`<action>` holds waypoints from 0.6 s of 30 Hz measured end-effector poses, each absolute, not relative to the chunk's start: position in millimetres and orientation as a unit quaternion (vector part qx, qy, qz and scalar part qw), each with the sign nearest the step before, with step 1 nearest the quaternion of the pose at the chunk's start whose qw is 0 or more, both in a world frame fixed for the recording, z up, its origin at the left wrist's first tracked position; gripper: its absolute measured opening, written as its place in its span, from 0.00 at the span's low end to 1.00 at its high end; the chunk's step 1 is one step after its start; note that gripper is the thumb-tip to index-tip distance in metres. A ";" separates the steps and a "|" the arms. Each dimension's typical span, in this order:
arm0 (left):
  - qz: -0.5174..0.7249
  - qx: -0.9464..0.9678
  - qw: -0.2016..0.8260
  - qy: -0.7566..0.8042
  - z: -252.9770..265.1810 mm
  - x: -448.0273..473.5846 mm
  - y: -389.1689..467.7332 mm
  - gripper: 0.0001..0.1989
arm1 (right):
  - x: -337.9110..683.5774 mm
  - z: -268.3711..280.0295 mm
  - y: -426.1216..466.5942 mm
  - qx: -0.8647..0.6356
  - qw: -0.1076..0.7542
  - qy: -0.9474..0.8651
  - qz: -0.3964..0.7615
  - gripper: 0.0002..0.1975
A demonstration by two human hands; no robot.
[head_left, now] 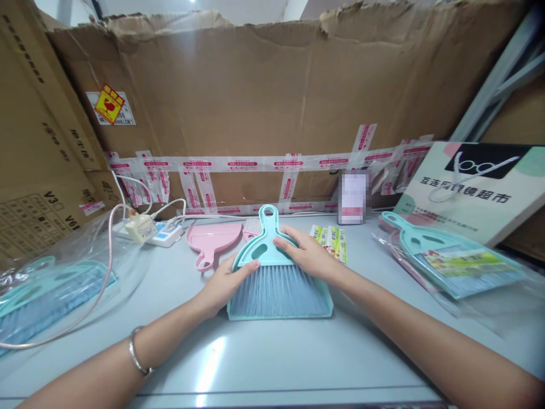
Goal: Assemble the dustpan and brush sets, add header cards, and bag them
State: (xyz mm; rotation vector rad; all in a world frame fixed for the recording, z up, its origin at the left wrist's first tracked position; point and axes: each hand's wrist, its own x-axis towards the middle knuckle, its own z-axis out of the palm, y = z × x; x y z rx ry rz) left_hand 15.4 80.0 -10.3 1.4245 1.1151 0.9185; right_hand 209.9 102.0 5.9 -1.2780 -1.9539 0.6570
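A mint-green hand brush (272,284) with grey-blue bristles lies nested in a matching dustpan (281,316), handles at the far end, in the middle of the table. My left hand (227,281) grips the set at its left edge, thumb on the brush near the top of the bristles. From the right, my right hand (304,253) holds it, thumb on the brush body below the handle. The fingers of both hands are partly hidden. Just behind lies a pink dustpan (215,238), and a pink brush (251,228) is mostly covered by the green set.
Green-and-yellow labels (336,241) lie behind my right hand. Bagged brush sets rest at right (460,255) and left (51,284). A power strip (168,234) with cables, a phone (352,196), a printed bag (477,187) and a cardboard wall (238,91) stand around the table.
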 end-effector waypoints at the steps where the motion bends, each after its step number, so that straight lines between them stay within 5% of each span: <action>1: 0.385 0.597 0.528 0.465 -10.1 15.1 79.9 0.22 | 210.2 5.4 102.4 -0.494 0.349 -0.755 0.252 0.14; 12: 0.377 0.652 0.487 0.442 -6.0 18.6 76.3 0.21 | 212.4 24.2 114.3 -0.446 0.356 -0.729 0.379 0.14; 18: 0.366 0.672 0.476 0.433 -6.4 19.3 76.2 0.23 | 206.6 22.7 109.9 -0.505 0.350 -0.735 0.286 0.13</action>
